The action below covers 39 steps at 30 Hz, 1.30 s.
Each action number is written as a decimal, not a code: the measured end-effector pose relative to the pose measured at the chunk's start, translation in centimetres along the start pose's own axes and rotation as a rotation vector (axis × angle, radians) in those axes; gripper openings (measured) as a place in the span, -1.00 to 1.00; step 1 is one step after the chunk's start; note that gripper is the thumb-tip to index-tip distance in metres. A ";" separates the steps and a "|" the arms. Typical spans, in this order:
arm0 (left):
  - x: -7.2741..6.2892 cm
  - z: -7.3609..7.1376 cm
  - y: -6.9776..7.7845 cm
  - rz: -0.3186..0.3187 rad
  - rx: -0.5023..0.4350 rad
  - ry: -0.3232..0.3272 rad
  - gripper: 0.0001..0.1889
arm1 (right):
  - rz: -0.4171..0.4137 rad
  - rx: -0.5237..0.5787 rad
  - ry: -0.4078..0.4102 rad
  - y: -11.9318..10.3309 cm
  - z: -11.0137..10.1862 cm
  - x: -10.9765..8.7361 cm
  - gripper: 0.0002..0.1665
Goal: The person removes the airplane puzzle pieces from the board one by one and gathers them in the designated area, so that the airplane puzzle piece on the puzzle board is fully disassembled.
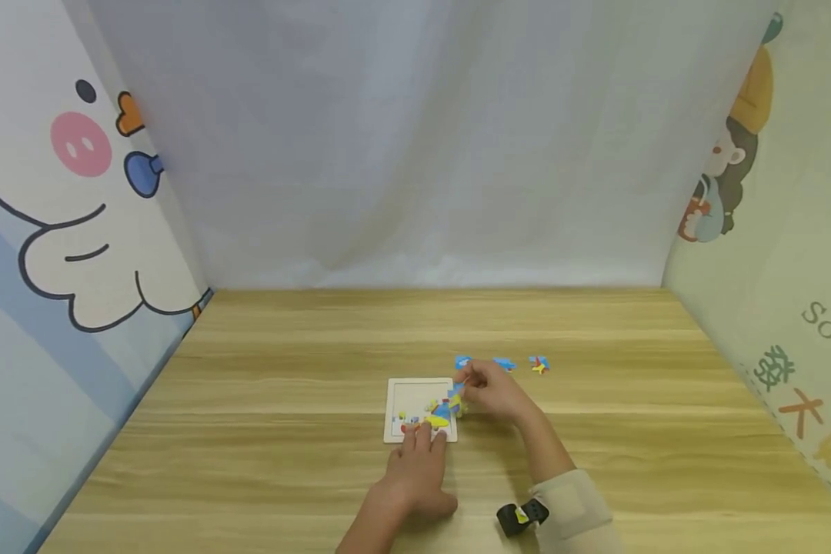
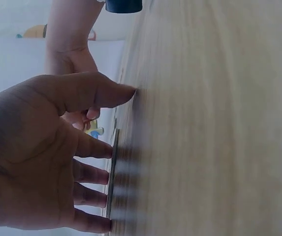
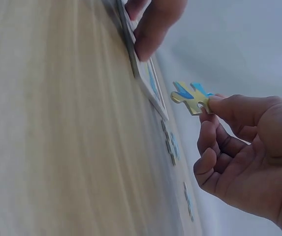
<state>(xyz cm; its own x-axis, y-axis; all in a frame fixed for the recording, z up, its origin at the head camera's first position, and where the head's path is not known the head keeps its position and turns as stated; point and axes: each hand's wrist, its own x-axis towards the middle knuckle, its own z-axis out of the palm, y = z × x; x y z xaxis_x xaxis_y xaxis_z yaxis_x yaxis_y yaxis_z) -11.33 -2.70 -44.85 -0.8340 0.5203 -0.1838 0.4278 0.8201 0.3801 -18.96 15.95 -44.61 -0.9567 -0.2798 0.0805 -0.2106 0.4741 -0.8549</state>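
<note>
A square pale puzzle board (image 1: pixel 402 391) lies on the table, with colourful jigsaw pieces filling its near part. My left hand (image 1: pixel 415 477) rests its fingertips on the board's near edge, fingers spread and straight. In the left wrist view the fingers (image 2: pixel 91 174) reach the thin edge of the board (image 2: pixel 113 172), and the thumb points down at the tabletop. Above the board's right side, my right hand (image 1: pixel 495 391) pinches a yellow and blue jigsaw piece (image 3: pixel 192 99) between thumb and forefinger. The piece is raised off the table, its knobs facing the board.
Behind the right hand lie several loose pieces: a blue one (image 1: pixel 462 361), another blue one (image 1: pixel 504 363) and one with a red and yellow shape (image 1: pixel 539 364). A black strapped device (image 1: pixel 522 515) sits at the right wrist. A pale curtain (image 1: pixel 422 154) hangs beyond the table.
</note>
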 end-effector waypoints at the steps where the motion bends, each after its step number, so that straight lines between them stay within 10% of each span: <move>1: 0.0 0.0 0.0 0.000 0.007 0.010 -0.06 | 0.009 -0.001 0.003 0.1 -0.2 -0.1 -0.82; 17: 0.2 0.2 0.4 0.012 0.082 0.167 -0.21 | 0.116 0.108 0.116 1.3 -2.8 -2.0 -0.81; 39: -0.1 0.0 0.7 0.033 0.122 0.162 -0.22 | 0.228 -0.042 0.286 3.9 -4.5 -2.5 -0.83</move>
<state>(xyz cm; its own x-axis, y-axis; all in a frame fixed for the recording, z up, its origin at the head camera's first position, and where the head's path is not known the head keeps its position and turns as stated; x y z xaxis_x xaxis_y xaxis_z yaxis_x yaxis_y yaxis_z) -10.94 -2.20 -44.55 -0.8599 0.5101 -0.0212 0.4865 0.8314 0.2686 -18.32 22.23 -45.87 -0.9963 0.0788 0.0358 0.0117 0.5326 -0.8463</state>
